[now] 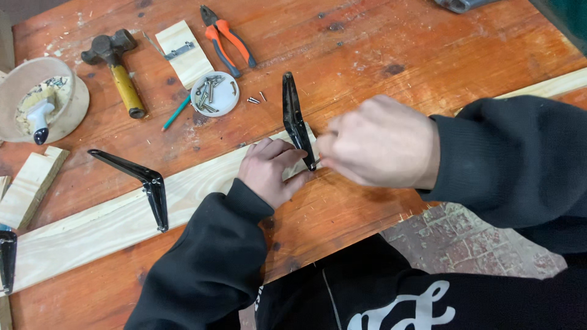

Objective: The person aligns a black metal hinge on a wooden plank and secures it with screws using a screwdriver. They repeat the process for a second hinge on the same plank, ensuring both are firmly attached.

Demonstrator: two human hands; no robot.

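My left hand point(269, 168) rests on a long pale wooden plank point(110, 214) and holds the lower end of a black metal shelf bracket point(293, 113) that stands on the plank. My right hand point(379, 143) is closed right beside it, fingertips at the bracket's lower end; what it pinches is hidden. A second black bracket point(143, 180) lies on the plank to the left. Both arms wear dark sleeves.
On the orange wooden table point(379, 55): a hammer with a yellow handle point(119, 73), orange-handled pliers point(227, 41), a white lid of screws point(214, 93), loose screws point(255, 99), a teal pencil point(176, 113), wood offcuts point(183, 52), a round container point(40, 101), another bracket at the left edge point(6, 256).
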